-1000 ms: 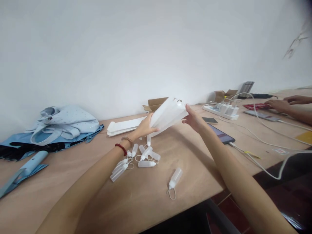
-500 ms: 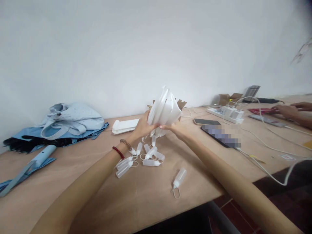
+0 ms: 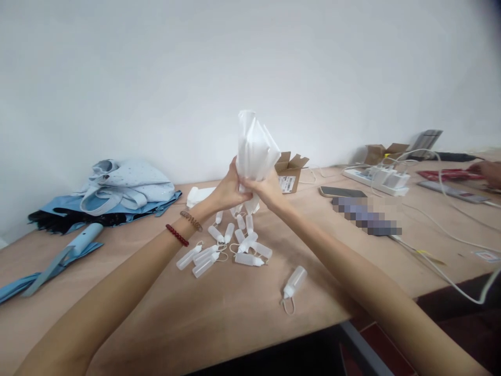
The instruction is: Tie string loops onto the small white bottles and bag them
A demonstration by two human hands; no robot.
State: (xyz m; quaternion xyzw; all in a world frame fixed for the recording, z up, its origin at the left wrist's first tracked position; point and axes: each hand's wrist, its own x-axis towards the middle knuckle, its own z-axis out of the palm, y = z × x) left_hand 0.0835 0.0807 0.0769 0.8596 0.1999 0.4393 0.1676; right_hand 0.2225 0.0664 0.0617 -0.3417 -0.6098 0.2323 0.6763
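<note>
A crumpled white plastic bag (image 3: 256, 149) is held up above the table between both my hands. My left hand (image 3: 230, 188) is closed round its lower left side, and my right hand (image 3: 270, 188) grips its lower right. The bag's mouth points down, mostly hidden by my fingers. Under it lie several small translucent squeeze bottles (image 3: 205, 266) with white caps and looped cords, in a loose heap. A single bottle (image 3: 296, 281) lies apart, nearer the table's front edge.
Behind my right hand stands an open cardboard box (image 3: 291, 169). At left lie a pale blue bag (image 3: 129, 183) and a folded umbrella (image 3: 84, 237). Phones (image 3: 342, 192), a power strip (image 3: 376, 180) and white cables spread to the right. Another person's hand (image 3: 489, 171) shows at far right.
Both hands have raised the plastic bag and turned it more upright. More bottles now show on the table below it. The whole view has shifted slightly.
</note>
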